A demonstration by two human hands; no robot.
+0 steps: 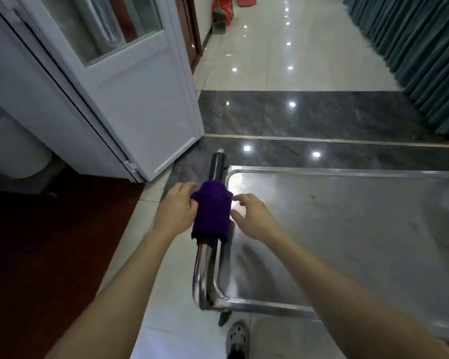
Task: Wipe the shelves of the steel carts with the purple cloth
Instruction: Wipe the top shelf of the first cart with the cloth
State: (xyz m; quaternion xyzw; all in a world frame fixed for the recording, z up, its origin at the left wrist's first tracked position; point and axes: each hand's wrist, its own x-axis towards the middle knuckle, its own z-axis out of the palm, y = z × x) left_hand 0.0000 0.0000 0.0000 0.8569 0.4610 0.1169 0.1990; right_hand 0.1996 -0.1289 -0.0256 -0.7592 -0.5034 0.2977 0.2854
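Shiny tiled hallway, and the cloth hangs over the handle beside the shelf. The left hand pinches its edge, while the right hand has its fingers spread, holding nothing, just beside it. I reckon a one-sided tug could slide it onto the floor.

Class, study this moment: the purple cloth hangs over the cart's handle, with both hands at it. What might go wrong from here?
1. The purple cloth only drapes over the handle. The left hand seems to pinch one edge and the right hand is open, so the cloth may slide to the floor.
2. The open door stands close to the handle, so a nudged steel cart might bump it.
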